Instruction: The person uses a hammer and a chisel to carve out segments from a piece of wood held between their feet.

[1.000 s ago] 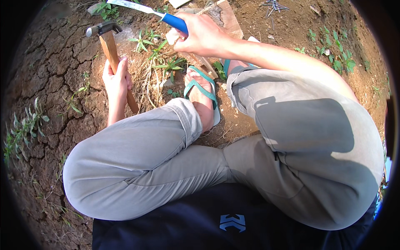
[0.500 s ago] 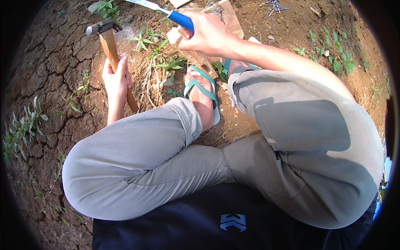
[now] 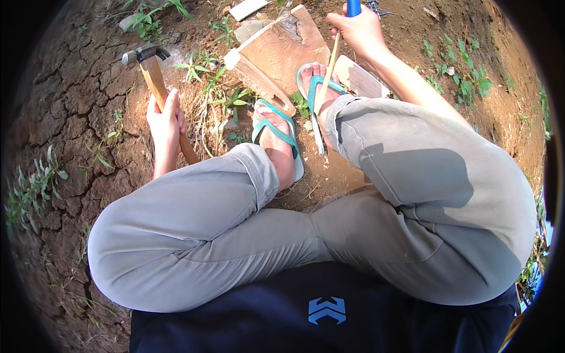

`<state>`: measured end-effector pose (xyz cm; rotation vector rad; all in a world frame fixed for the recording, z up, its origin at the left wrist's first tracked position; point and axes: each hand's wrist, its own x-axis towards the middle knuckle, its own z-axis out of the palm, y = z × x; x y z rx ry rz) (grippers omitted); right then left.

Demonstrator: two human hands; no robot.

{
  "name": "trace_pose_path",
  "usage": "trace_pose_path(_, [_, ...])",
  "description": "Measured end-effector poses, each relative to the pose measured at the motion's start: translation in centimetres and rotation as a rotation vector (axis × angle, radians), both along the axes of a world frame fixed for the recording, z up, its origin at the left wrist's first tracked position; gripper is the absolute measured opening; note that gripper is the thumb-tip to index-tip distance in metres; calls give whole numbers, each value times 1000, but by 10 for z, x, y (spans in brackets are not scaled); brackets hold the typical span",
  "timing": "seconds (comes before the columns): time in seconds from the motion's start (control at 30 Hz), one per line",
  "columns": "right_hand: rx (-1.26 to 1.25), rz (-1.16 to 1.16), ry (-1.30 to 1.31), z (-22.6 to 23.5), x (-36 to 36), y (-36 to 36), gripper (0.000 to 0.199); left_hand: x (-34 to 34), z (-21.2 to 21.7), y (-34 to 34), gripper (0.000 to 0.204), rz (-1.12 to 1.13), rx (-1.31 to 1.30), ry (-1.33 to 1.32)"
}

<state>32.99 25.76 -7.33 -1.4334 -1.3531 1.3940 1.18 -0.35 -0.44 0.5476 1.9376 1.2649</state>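
Observation:
My left hand (image 3: 166,126) is closed round the wooden handle of a claw hammer (image 3: 154,79), whose metal head points up and away over the cracked soil. At the top right my right hand (image 3: 360,32) grips the blue handle of a chisel (image 3: 353,7); its blade lies outside the picture. A thin wooden strip (image 3: 329,73) slants down from the fingers of that hand toward my right ankle; whether they pinch it I cannot tell. Between the hands, a wooden board (image 3: 285,50) lies on the ground by my sandalled feet, with a narrower wood piece (image 3: 262,79) along its left side.
Several nails (image 3: 376,8) lie in a pile at the far right. A pale board (image 3: 362,79) is beside my right foot, a white piece (image 3: 247,8) beyond the large board. Stones and weeds (image 3: 150,23) dot the cracked dirt.
My right hand has swung right and away with the chisel, leaving the board in plain sight and the blade out of view. The thin strip now shows below it. My left hand barely moved.

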Motion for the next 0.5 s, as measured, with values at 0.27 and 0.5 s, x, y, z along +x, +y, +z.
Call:
trace_pose_path(0.27, [457, -177, -182, 44, 52, 94, 29, -1, 0, -1, 20, -11, 6, 9])
trace_pose_path(0.5, [124, 201, -285, 40, 53, 76, 45, -4, 0, -2, 18, -5, 7, 21])
